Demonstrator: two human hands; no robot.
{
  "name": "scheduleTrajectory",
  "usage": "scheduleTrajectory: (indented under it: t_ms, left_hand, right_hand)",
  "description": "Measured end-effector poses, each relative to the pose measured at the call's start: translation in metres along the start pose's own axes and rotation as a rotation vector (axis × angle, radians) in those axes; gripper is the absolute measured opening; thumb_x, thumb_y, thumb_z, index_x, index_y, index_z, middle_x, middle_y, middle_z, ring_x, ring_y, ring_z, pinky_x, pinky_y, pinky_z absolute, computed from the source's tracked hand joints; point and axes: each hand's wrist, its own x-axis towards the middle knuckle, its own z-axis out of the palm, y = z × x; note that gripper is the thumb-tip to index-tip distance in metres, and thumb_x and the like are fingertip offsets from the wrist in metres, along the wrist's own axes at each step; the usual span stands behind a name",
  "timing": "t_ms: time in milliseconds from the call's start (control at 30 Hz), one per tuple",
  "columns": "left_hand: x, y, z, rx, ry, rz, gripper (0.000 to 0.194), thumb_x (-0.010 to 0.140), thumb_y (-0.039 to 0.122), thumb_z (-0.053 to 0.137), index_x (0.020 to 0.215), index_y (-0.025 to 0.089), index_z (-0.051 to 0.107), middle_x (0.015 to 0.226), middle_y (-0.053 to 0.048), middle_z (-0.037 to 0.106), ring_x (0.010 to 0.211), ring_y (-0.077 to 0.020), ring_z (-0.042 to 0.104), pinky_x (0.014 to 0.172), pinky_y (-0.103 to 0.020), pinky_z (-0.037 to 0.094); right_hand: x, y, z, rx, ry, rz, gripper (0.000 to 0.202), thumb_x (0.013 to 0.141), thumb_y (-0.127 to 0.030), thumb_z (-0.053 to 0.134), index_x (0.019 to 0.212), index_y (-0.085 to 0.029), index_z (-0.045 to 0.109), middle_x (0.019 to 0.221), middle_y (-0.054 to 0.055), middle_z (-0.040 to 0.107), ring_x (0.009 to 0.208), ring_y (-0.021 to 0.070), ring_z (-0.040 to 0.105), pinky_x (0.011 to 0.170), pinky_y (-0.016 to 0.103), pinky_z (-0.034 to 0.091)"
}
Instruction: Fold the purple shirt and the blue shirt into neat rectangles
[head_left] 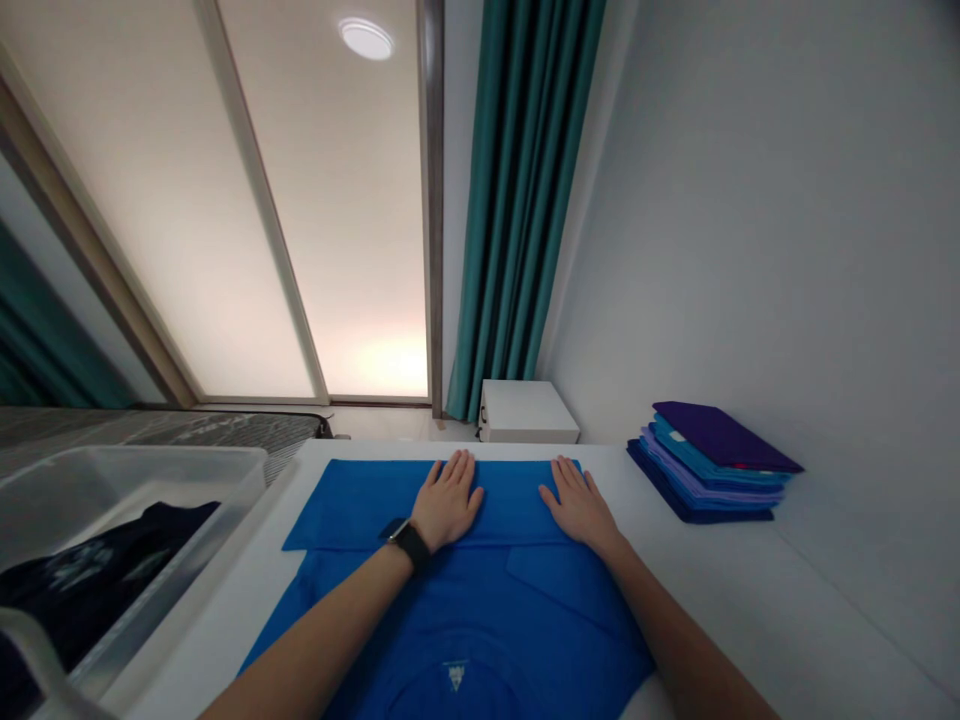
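Note:
A blue T-shirt (480,590) lies spread on the white table, its neckline and a small white print toward me. Its far end is turned over into a wide flat band (360,505). My left hand (448,497) rests flat on the band near its middle, fingers pointing away, a dark watch on the wrist. Flat on the right part of the same band is my right hand (576,503), its fingers slightly spread. Neither hand grips the cloth. My forearms cover parts of the shirt's sides.
A stack of folded clothes (712,465), purple on top, sits at the table's right by the wall. On the left stands a translucent plastic bin (247,468) with dark clothing (112,555) inside. Beyond the table (600,460) are a white cabinet (525,405) and green curtain (525,200).

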Motion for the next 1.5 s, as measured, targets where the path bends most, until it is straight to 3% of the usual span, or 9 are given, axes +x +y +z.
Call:
scheduleTrajectory:
  t_ms: [133, 233, 333, 633, 800, 933, 1100, 1500]
  left_hand:
    - [0.018, 0.04, 0.017, -0.064, 0.048, 0.087, 0.061, 0.097, 0.044, 0.028, 0.149, 0.013, 0.034, 0.155, -0.01, 0.031, 0.145, -0.023, 0.025, 0.117, -0.044, 0.022]
    - [0.019, 0.041, 0.024, -0.078, 0.047, 0.098, 0.061, 0.098, 0.047, 0.026, 0.148, 0.014, 0.036, 0.155, -0.01, 0.033, 0.144, -0.023, 0.026, 0.118, -0.045, 0.021]
    - [0.011, 0.018, 0.021, -0.061, 0.039, 0.081, 0.061, 0.099, 0.048, 0.023, 0.148, 0.014, 0.035, 0.155, -0.01, 0.033, 0.144, -0.0224, 0.026, 0.118, -0.045, 0.018]
    - [-0.044, -0.096, -0.005, 0.052, -0.029, -0.181, 0.06, 0.099, 0.045, 0.024, 0.149, 0.013, 0.032, 0.155, -0.01, 0.031, 0.145, -0.0231, 0.024, 0.118, -0.046, 0.017]
    - [-0.066, -0.135, -0.011, 0.095, -0.024, -0.297, 0.058, 0.099, 0.043, 0.026, 0.147, 0.012, 0.035, 0.155, -0.012, 0.032, 0.145, -0.024, 0.025, 0.117, -0.045, 0.019]
    - [-0.074, -0.148, -0.015, 0.096, -0.046, -0.378, 0.058, 0.099, 0.042, 0.024, 0.148, 0.013, 0.034, 0.155, -0.012, 0.031, 0.144, -0.024, 0.026, 0.115, -0.048, 0.022]
    - [-0.074, -0.15, -0.013, 0.117, -0.032, -0.401, 0.061, 0.098, 0.043, 0.026, 0.148, 0.01, 0.031, 0.155, -0.013, 0.03, 0.145, -0.0238, 0.024, 0.115, -0.048, 0.021]
    - [-0.057, -0.156, -0.013, 0.103, -0.072, -0.411, 0.061, 0.097, 0.041, 0.024, 0.148, 0.009, 0.032, 0.156, -0.013, 0.028, 0.146, -0.0235, 0.022, 0.115, -0.049, 0.021]
  right_hand:
    - [0.0, 0.0, 0.0, 0.015, 0.009, 0.004, 0.073, 0.096, -0.053, 0.021, 0.152, -0.006, 0.022, 0.159, 0.012, 0.017, 0.147, 0.023, 0.011, 0.118, 0.044, 0.007]
    - [0.0, 0.0, 0.0, 0.013, 0.01, 0.003, 0.072, 0.096, -0.053, 0.02, 0.152, -0.007, 0.022, 0.159, 0.012, 0.017, 0.147, 0.0231, 0.011, 0.118, 0.044, 0.007]
    - [-0.001, 0.0, 0.0, 0.008, 0.006, 0.004, 0.073, 0.096, -0.054, 0.02, 0.152, -0.006, 0.022, 0.159, 0.012, 0.018, 0.147, 0.0231, 0.012, 0.118, 0.044, 0.007]
    - [0.007, 0.01, 0.02, -0.028, 0.042, 0.0, 0.075, 0.093, -0.055, 0.02, 0.151, -0.007, 0.024, 0.159, 0.011, 0.019, 0.147, 0.0243, 0.011, 0.118, 0.046, 0.008]
    - [0.009, 0.012, 0.024, -0.049, 0.042, -0.003, 0.076, 0.093, -0.055, 0.019, 0.151, -0.008, 0.024, 0.159, 0.01, 0.021, 0.147, 0.0242, 0.014, 0.119, 0.046, 0.01]
    - [0.008, 0.011, 0.023, -0.043, 0.05, -0.002, 0.076, 0.093, -0.055, 0.02, 0.151, -0.007, 0.025, 0.158, 0.011, 0.021, 0.147, 0.0249, 0.014, 0.119, 0.046, 0.01]
    - [0.006, 0.008, 0.018, -0.048, 0.037, 0.013, 0.076, 0.094, -0.056, 0.018, 0.151, -0.006, 0.024, 0.159, 0.011, 0.02, 0.147, 0.0234, 0.013, 0.118, 0.046, 0.01]
    - [0.013, 0.003, 0.007, -0.031, -0.004, 0.039, 0.074, 0.096, -0.053, 0.02, 0.152, -0.004, 0.02, 0.159, 0.013, 0.016, 0.147, 0.0233, 0.011, 0.118, 0.046, 0.009]
